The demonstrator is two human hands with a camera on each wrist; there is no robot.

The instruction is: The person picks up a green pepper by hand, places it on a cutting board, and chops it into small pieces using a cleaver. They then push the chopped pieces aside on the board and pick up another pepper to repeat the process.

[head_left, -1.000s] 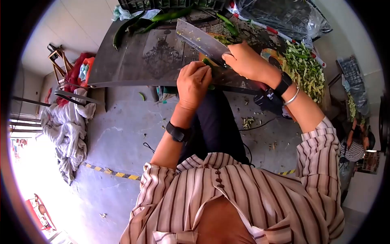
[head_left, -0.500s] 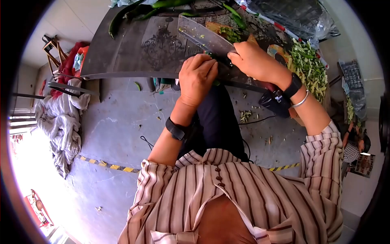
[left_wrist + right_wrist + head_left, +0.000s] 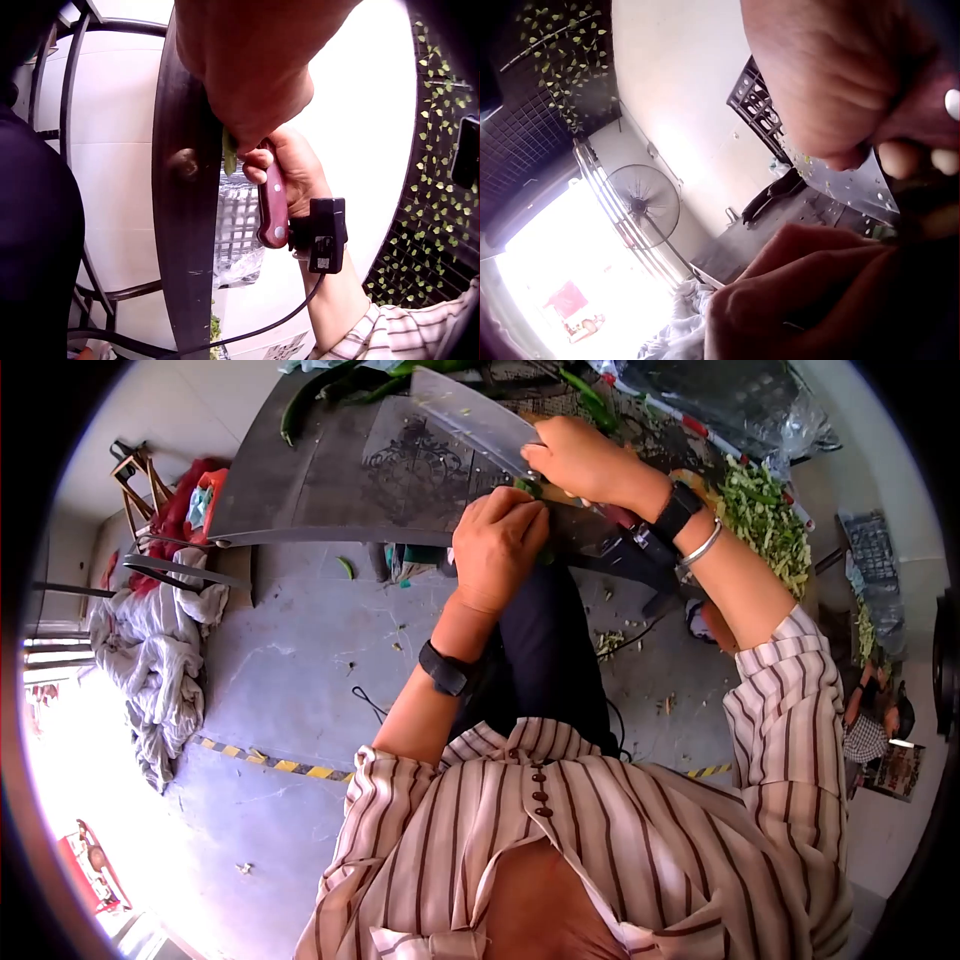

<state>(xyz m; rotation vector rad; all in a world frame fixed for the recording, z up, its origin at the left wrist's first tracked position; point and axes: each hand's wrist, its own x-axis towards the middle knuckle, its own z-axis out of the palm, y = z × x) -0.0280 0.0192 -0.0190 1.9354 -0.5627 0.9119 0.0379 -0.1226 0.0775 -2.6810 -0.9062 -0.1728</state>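
Note:
In the head view my right hand [image 3: 595, 465] grips a wide-bladed kitchen knife [image 3: 470, 418], flecked with bits of green. The knife's dark red riveted handle [image 3: 274, 196] shows under the curled fingers in the left wrist view. My left hand [image 3: 500, 548], fingers bent, holds a piece of green pepper [image 3: 525, 486] at the near edge of the dark table [image 3: 330, 490]. Most of that piece is hidden by the hand. The blade stands above the table, just beyond the left knuckles. Whole long green peppers [image 3: 300, 405] lie at the far side.
A heap of chopped green pieces [image 3: 765, 525] lies at the table's right end, by a red-and-white pole [image 3: 700, 432] and plastic-wrapped goods [image 3: 720, 400]. Black-and-yellow tape [image 3: 280, 765] crosses the floor. A standing fan [image 3: 639, 205] is by the bright doorway.
My right hand has carried the knife up and to the left, away from the near edge. The left hand has shifted a little to the right and still holds the pepper.

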